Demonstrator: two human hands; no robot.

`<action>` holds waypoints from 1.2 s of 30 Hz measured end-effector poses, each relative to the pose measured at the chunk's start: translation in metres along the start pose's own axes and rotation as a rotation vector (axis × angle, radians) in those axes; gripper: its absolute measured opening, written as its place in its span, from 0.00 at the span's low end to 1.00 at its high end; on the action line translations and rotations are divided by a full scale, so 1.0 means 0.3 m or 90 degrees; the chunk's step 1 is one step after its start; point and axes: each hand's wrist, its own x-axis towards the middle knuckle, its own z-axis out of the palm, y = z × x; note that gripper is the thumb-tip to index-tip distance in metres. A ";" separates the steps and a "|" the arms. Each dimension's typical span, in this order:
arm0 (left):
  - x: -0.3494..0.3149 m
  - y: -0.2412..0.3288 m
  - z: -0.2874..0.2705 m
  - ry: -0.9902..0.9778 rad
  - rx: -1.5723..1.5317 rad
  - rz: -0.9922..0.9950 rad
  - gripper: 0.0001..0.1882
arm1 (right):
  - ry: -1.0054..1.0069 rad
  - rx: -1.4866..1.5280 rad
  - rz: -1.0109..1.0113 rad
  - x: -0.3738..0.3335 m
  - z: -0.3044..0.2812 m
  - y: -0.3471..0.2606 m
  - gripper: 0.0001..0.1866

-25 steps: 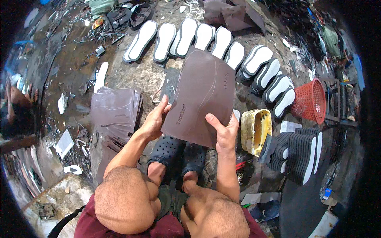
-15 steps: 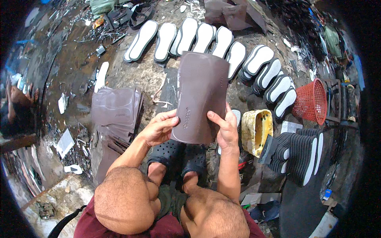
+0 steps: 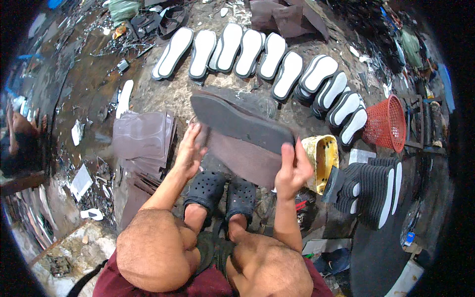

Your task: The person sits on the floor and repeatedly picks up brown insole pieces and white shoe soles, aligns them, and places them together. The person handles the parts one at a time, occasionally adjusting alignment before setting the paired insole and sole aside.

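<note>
My right hand (image 3: 294,171) grips one end of a dark grey shoe sole (image 3: 242,123) with a brown sheet (image 3: 242,161) against its underside. The piece is held tilted above my feet, the sole facing up and the sheet showing below its near edge. At the other end, my left hand (image 3: 188,153) has its fingers stretched out beside the sheet's edge; whether it touches is blurred. To the left lies a stack of brown sheets (image 3: 141,136) with pale outlines on the top one.
White-topped soles (image 3: 203,52) stand in an arc beyond my hands. On the right are a red perforated basket (image 3: 385,123), a yellow container (image 3: 324,166) and stacked black soles (image 3: 378,190). Brown material (image 3: 289,19) lies at the back. Scraps litter the floor.
The brown sheet, upright and facing me before, has been turned over and tilted, so the dark sole now shows. My left hand has loosened and moved left; my right has shifted right.
</note>
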 end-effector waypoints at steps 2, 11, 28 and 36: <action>-0.008 -0.043 0.007 -0.060 -0.108 -0.109 0.29 | 0.027 0.009 0.113 0.059 -0.014 0.195 0.21; -0.069 -0.171 0.075 -0.082 -0.108 -0.053 0.35 | -0.138 -0.192 0.200 -0.006 -0.027 0.628 0.31; 0.024 -0.232 -0.074 0.156 0.690 0.295 0.25 | -0.102 -0.721 0.097 0.000 -0.086 0.591 0.39; 0.045 -0.173 -0.108 -0.058 0.914 0.660 0.12 | 0.084 -0.293 -0.032 0.097 -0.133 0.192 0.34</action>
